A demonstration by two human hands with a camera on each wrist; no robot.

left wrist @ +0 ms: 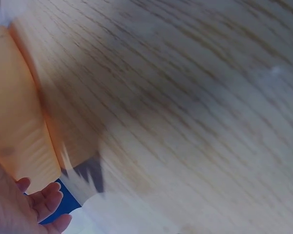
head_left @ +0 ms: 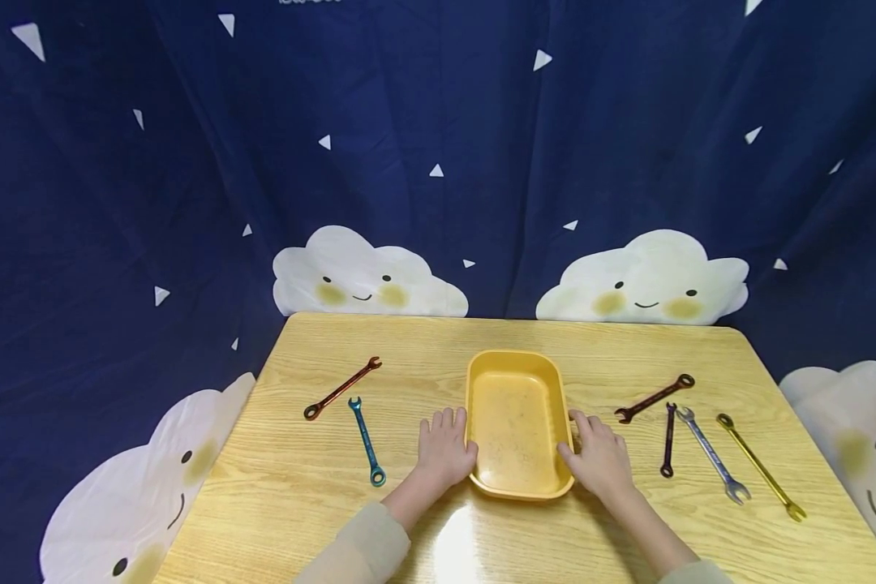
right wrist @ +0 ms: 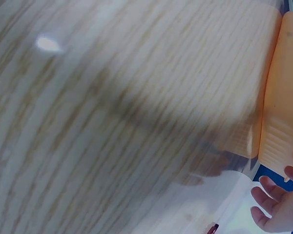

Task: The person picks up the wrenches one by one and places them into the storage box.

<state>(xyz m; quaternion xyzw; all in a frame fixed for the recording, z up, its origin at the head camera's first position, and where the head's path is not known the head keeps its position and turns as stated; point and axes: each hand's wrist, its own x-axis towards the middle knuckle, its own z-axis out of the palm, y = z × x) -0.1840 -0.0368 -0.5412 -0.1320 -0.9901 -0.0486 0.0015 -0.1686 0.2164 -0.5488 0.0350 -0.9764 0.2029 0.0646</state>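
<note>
A yellow plastic tray (head_left: 514, 489) with rounded corners and ribbed outer walls stands on the wooden table, with nothing inside it. My left hand (head_left: 444, 450) is at its left side, thumb at the rim and the other fingers outside, pointing forward. Across from it, my right hand (head_left: 602, 456) has its thumb at the right rim and its fingers spread outside. In the left wrist view the loosely bent fingers (left wrist: 49, 200) stand off the tray wall (left wrist: 19, 112). The right wrist view likewise has relaxed fingers (right wrist: 268, 195) near the tray's end.
Left of the tray lie a red wrench (head_left: 343, 388) and a blue wrench (head_left: 367, 442). To the right are a dark red wrench (head_left: 654, 399), a short dark wrench (head_left: 668, 440), a silver wrench (head_left: 714, 454) and a gold wrench (head_left: 761, 466). A dark blue curtain (head_left: 438, 97) hangs behind the table.
</note>
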